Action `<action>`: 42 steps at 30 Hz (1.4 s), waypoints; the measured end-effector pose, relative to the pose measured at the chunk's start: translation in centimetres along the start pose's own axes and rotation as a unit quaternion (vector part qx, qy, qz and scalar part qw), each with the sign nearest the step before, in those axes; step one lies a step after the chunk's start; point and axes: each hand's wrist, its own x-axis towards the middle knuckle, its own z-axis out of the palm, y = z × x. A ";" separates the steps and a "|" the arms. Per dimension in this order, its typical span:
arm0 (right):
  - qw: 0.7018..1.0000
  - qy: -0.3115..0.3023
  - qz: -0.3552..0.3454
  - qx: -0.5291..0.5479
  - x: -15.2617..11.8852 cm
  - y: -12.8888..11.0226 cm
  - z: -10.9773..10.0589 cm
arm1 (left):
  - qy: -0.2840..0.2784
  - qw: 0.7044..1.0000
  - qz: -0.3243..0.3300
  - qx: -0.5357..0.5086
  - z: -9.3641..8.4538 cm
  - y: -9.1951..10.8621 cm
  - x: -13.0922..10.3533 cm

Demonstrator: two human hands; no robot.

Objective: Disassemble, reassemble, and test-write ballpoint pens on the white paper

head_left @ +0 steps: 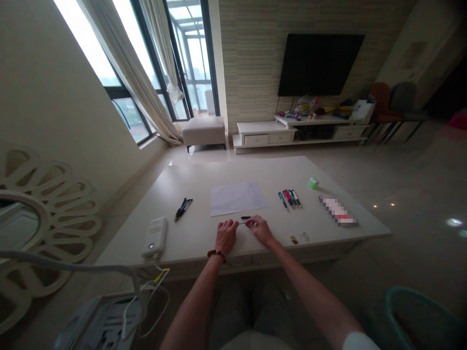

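Note:
Near the front edge of the white table (204, 171), my left hand (226, 234) is closed, its fingertips at one end of a thin dark rod that looks like a pen refill (242, 223). My right hand (260, 229) pinches the other end. Just beyond my fingers lies a short black pen part (245, 217). A sheet of white paper (237, 198) is spread further back. Several dark pens (183, 209) lie bunched on the left, and several coloured pens (290, 198) sit side by side on the right.
A white box-shaped device (155, 236) with a cable stands at the table's left. On the right are a green-and-white cube-like item (313, 183), a blurred-out package (338, 210) and a small brownish piece (294, 239). A green tub (412, 296) stands on the floor.

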 end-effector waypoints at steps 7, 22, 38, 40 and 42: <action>0.999 -0.041 -0.023 0.019 0.5 -0.4 -0.4 | -0.006 1.000 0.009 -0.009 0.0 -0.1 0.0; 0.995 0.029 0.009 -0.093 0.9 1.7 0.6 | -0.001 0.999 -0.043 0.007 0.1 -0.3 0.1; 0.997 0.017 -0.026 -0.065 -0.8 2.0 -1.5 | -0.009 1.000 0.001 -0.030 0.5 -0.3 0.1; 0.996 0.036 -0.011 -0.079 -0.8 2.9 -2.6 | 0.001 0.999 -0.020 -0.039 0.8 -0.4 0.2; 0.994 0.045 -0.001 -0.097 -0.8 3.5 -3.4 | 0.017 0.998 -0.039 -0.051 1.1 -0.5 0.2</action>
